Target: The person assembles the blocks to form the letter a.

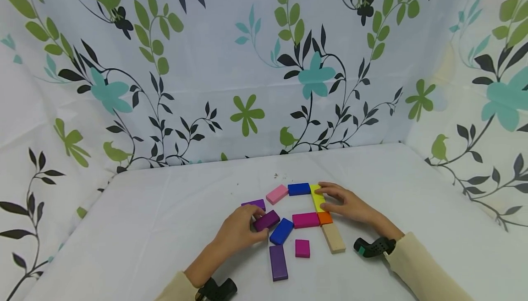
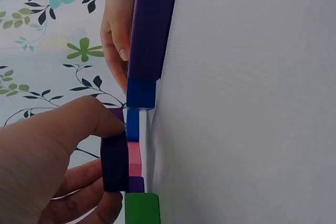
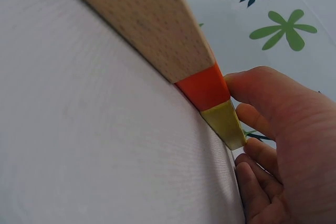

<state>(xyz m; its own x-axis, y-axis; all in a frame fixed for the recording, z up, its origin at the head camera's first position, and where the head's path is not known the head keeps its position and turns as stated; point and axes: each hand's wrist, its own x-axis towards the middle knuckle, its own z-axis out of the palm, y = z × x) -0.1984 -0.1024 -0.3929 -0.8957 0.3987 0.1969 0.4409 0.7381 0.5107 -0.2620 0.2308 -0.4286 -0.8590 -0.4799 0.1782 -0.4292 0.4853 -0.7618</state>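
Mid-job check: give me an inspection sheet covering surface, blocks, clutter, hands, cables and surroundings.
Surface: white, small marks beyond the blocks.
Blocks: yellow block, orange block and beige block in a row, others to their left; green block seen only from the left wrist.
Clutter: nothing seen.
Left hand: pinches a dark purple block.
Right hand: touches yellow block.
Cables: nothing seen.
Surroundings: patterned curtain behind and at both sides.

Soft light brightens the head view; both wrist views are dimmer, the purple block (image 2: 115,164) in the left hand (image 2: 47,150) shaded nearly black, the tabletop (image 2: 252,98) beside the grip greyish.
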